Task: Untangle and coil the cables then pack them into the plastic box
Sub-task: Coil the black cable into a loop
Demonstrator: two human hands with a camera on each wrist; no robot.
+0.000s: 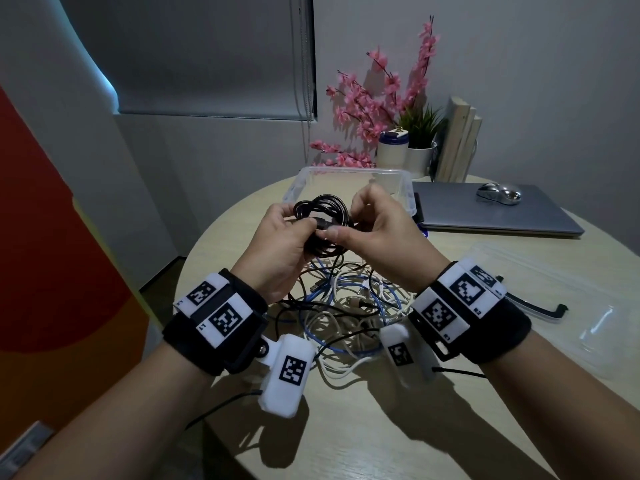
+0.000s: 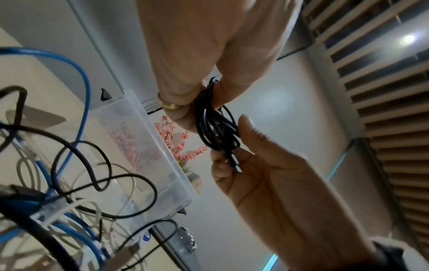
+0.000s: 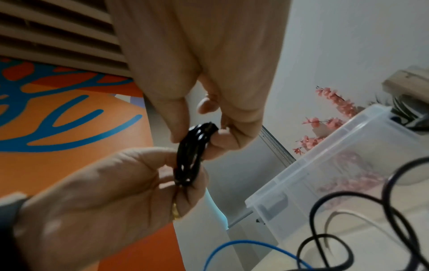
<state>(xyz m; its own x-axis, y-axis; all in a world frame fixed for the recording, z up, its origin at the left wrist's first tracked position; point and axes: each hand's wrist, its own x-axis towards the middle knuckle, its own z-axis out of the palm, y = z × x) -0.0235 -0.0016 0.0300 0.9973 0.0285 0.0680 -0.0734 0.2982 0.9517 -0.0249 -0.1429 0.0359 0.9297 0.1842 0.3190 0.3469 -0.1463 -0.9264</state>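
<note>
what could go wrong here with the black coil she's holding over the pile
The black coil is held only by fingertip pinches from the left hand and right hand, with nothing tying it, so the loops may spring open. If it slips, it would likely drop into the tangled cables below and snag again. The plastic box lies beyond the hands, so the carry gives it time to loosen.

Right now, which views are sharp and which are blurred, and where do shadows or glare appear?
Head view: dim but fairly sharp; the hands cast dark shadows on the round table, and straight edges bend from the wide lens. Left wrist view: a ceiling lamp glares; the near blue cable is soft. Right wrist view: the black cable coil is blurred.
</note>
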